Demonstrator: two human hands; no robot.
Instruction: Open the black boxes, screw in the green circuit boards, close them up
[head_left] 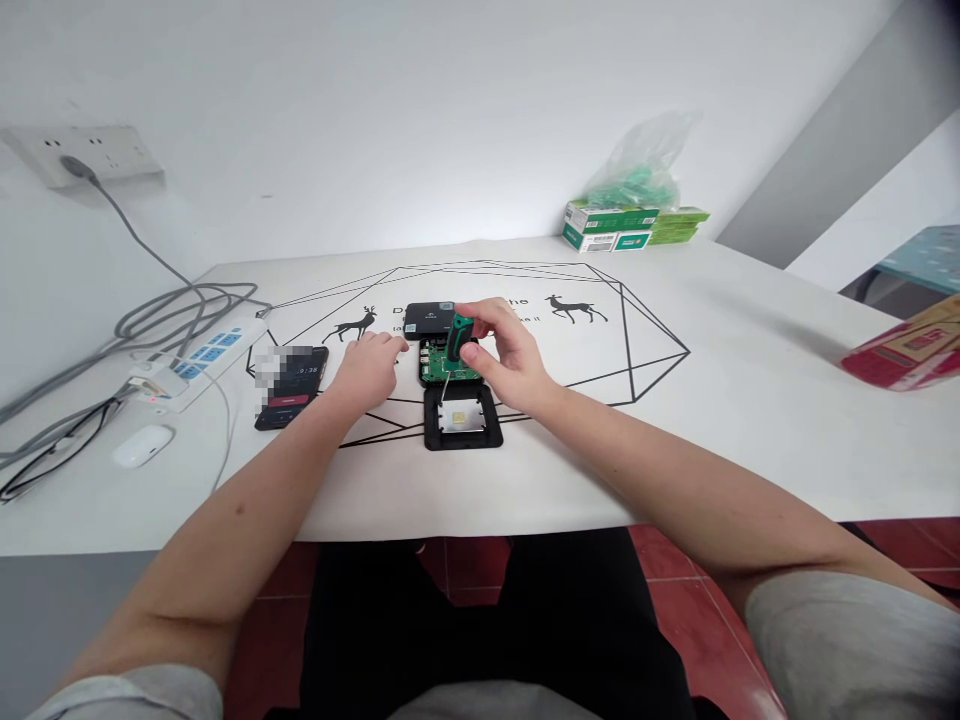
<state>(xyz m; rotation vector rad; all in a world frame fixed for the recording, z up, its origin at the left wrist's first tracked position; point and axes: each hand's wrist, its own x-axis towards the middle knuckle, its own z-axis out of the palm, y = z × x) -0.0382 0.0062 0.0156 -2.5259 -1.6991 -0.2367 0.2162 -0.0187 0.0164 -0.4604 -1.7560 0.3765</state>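
My right hand (504,357) is closed round a green-and-black screwdriver (457,340), whose thin shaft points down at a green circuit board (439,366). My left hand (369,367) rests on the table just left of the board, fingers curled with the fingertips near the board's edge; I cannot make out anything in it. An open black case shell (463,419) with a pale pad inside lies in front of the board. A small black box (428,318) sits behind the board.
A black phone (292,386) lies left of my left hand. Farther left are a white power strip (196,366), grey cables (161,318) and a white mouse (143,445). Green boxes (611,227) and a plastic bag stand at the back; a red box (904,355) is at right.
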